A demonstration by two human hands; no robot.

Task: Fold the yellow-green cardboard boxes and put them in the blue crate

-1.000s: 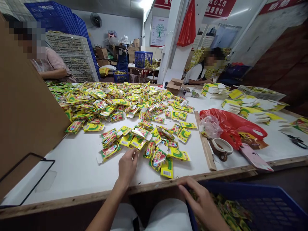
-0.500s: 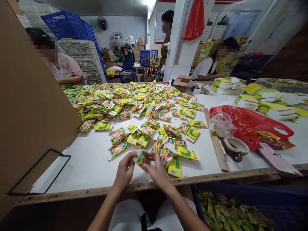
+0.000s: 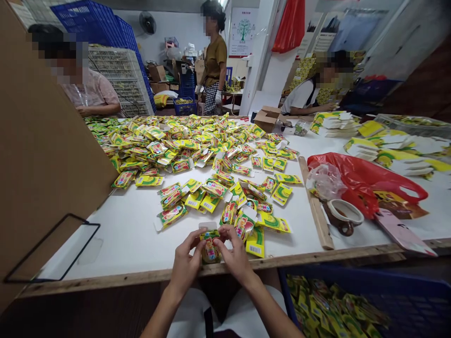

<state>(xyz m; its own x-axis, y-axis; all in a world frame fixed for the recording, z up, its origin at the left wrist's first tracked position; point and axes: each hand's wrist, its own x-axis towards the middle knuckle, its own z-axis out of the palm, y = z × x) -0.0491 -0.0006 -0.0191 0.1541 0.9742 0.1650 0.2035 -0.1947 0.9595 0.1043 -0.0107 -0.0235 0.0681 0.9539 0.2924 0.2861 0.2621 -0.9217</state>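
Between my two hands, near the table's front edge, is a small printed carton [image 3: 210, 249] in green, yellow and red, with its white end flap standing up. My left hand [image 3: 188, 256] grips its left side, thumb on the front face. The right side is held by my right hand [image 3: 234, 251], its thumb also pressing the front. Just beyond lie several loose cartons of the same print, among them a yellow carton [image 3: 255, 242] with a barcode. Farther back spreads a large heap of such cartons [image 3: 176, 141], many with flaps raised.
A brown cardboard box [image 3: 52, 141] walls off the left. Toward the right lie a wooden strip [image 3: 315, 206], a brown mug [image 3: 343, 218], a red plastic bag [image 3: 366, 180] and a pink phone-like slab [image 3: 403, 230]. Below the edge stands a blue crate [image 3: 416, 295] of packets. Three people are beyond the table.
The carton in my hands has turned so its printed front now faces me, its flap pointing away. In the background, the standing person has moved left into fuller view.
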